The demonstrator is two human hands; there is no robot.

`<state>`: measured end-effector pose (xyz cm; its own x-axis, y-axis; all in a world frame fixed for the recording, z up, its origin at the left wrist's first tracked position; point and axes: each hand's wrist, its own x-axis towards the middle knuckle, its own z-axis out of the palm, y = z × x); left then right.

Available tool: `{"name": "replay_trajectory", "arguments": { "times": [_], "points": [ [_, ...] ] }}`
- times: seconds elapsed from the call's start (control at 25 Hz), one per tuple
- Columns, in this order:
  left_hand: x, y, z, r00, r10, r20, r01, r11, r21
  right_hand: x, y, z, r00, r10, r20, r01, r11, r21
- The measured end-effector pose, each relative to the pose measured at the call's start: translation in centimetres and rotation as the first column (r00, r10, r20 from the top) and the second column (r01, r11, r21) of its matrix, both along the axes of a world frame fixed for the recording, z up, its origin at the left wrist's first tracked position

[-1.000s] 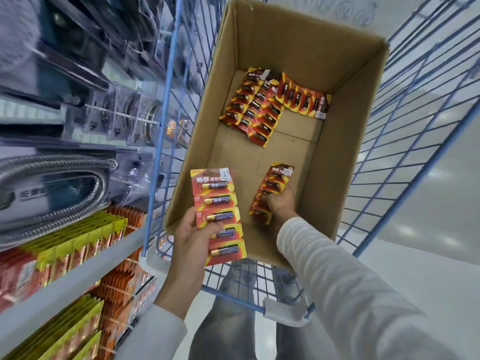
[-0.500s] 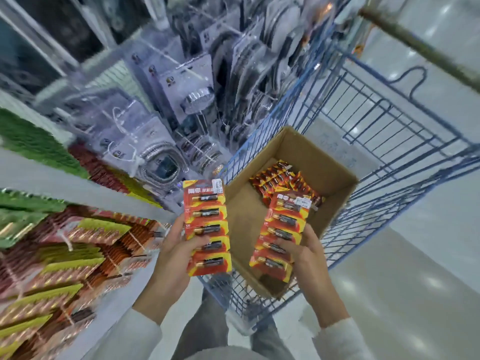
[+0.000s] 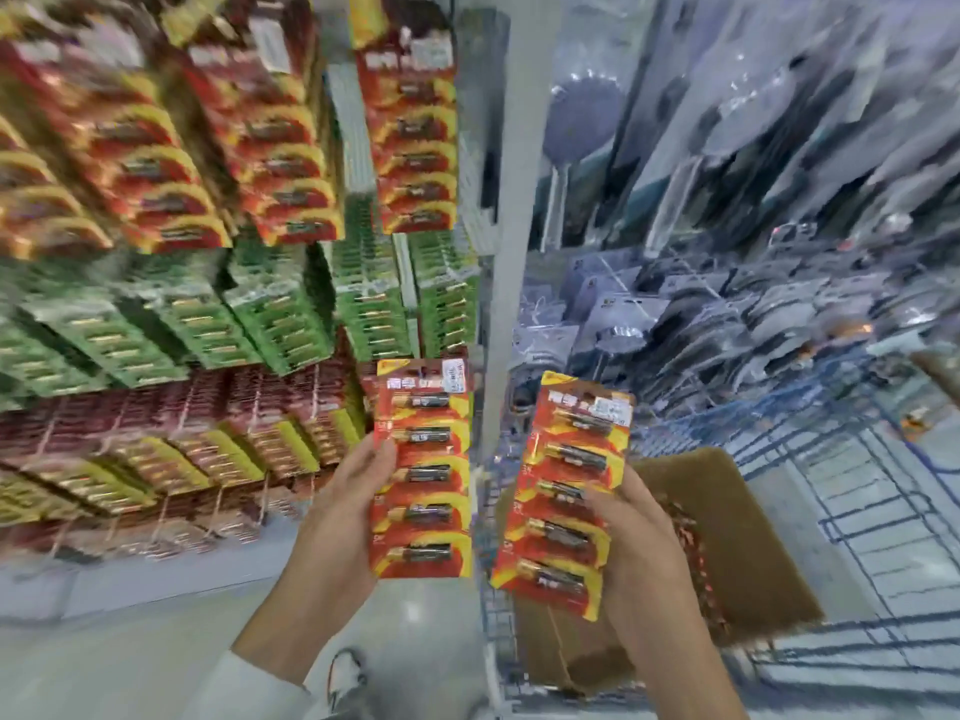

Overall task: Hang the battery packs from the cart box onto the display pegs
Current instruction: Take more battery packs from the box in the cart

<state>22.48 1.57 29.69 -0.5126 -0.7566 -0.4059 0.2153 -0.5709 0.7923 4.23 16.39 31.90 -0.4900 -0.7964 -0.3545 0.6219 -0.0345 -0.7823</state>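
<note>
My left hand [image 3: 343, 517] grips a red and yellow battery pack [image 3: 422, 467] by its left edge, thumb on the front, holding it upright. My right hand [image 3: 636, 558] holds a second, similar battery pack [image 3: 566, 491] from its right side, tilted slightly. Both packs are raised in front of the display pegs [image 3: 291, 163], where rows of red, green and yellow battery packs hang. The cardboard cart box [image 3: 737, 553] sits low at the right inside the blue wire cart [image 3: 852, 522], with more red packs partly visible inside it. The picture is blurred.
A grey upright shelf post [image 3: 511, 210] divides the battery display from a section of clear-packaged shower heads and hoses [image 3: 727, 283] on the right. Pale floor [image 3: 130, 641] lies below the shelving. My shoe shows at the bottom centre.
My right hand lifted a pack out of the cart box. Both hands rose with their packs, and my view swung up and left from the box to the battery display.
</note>
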Motion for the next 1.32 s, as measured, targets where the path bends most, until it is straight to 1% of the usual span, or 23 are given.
{"name": "replay_trajectory", "arguments": {
  "times": [0.08,0.2,0.32,0.44,0.56,0.64,0.72,0.76,0.8,0.88,0.92,1.0,1.08,1.12,1.24,1.32],
  "points": [
    [4.1,-0.6,1.8,0.991,0.128,-0.034,-0.129,0.991,-0.022,2.6,-3.3,1.5,0.996,0.077,-0.034,-0.076,0.997,0.025],
    [9.8,-1.7,3.9,0.958,0.280,-0.070,-0.282,0.959,-0.034,6.9,-8.3,2.4,0.987,0.135,-0.084,-0.128,0.988,0.082],
    [16.8,-3.6,5.2,0.910,0.410,-0.057,-0.413,0.908,-0.066,13.4,-13.2,3.4,0.956,0.250,-0.152,-0.231,0.964,0.131],
    [24.4,-5.8,5.9,0.864,0.501,-0.046,-0.504,0.860,-0.088,20.6,-17.0,4.4,0.920,0.302,-0.249,-0.275,0.952,0.135],
    [31.4,-7.9,6.5,0.822,0.568,-0.031,-0.569,0.818,-0.089,27.8,-20.0,5.7,0.891,0.394,-0.226,-0.374,0.919,0.130],
    [36.0,-9.6,6.5,0.815,0.579,-0.026,-0.578,0.810,-0.094,32.2,-22.1,6.4,0.886,0.423,-0.190,-0.409,0.906,0.110],
    [39.6,-11.0,6.2,0.815,0.580,-0.008,-0.577,0.809,-0.112,35.6,-23.9,6.5,0.892,0.413,-0.184,-0.398,0.911,0.112],
    [41.1,-11.7,6.1,0.818,0.575,-0.028,-0.574,0.812,-0.105,36.9,-24.6,6.6,0.897,0.408,-0.171,-0.393,0.913,0.112],
    [42.1,-12.4,5.9,0.819,0.574,-0.011,-0.572,0.814,-0.100,37.8,-25.1,6.6,0.903,0.405,-0.145,-0.391,0.913,0.115],
    [43.6,-13.8,6.1,0.828,0.561,0.018,-0.557,0.826,-0.090,39.5,-26.2,6.5,0.910,0.385,-0.154,-0.368,0.921,0.130],
    [43.9,-14.6,6.2,0.833,0.553,0.014,-0.550,0.831,-0.085,40.0,-26.9,6.4,0.918,0.360,-0.166,-0.338,0.930,0.145],
    [44.1,-16.3,6.5,0.833,0.552,0.028,-0.548,0.832,-0.090,40.8,-28.2,7.0,0.916,0.366,-0.161,-0.337,0.924,0.182],
    [43.6,-18.2,7.2,0.843,0.536,0.043,-0.529,0.841,-0.117,40.8,-29.2,7.3,0.923,0.348,-0.164,-0.318,0.930,0.182],
    [43.2,-19.1,7.9,0.854,0.518,0.035,-0.508,0.848,-0.151,40.6,-29.7,7.4,0.934,0.325,-0.148,-0.301,0.939,0.167],
    [41.8,-21.6,10.5,0.889,0.458,0.019,-0.442,0.867,-0.231,39.9,-31.0,7.6,0.948,0.273,-0.162,-0.257,0.960,0.112],
    [41.0,-23.7,12.0,0.893,0.449,-0.008,-0.430,0.850,-0.305,39.6,-31.6,9.0,0.963,0.227,-0.143,-0.224,0.974,0.040]
  ]
}}
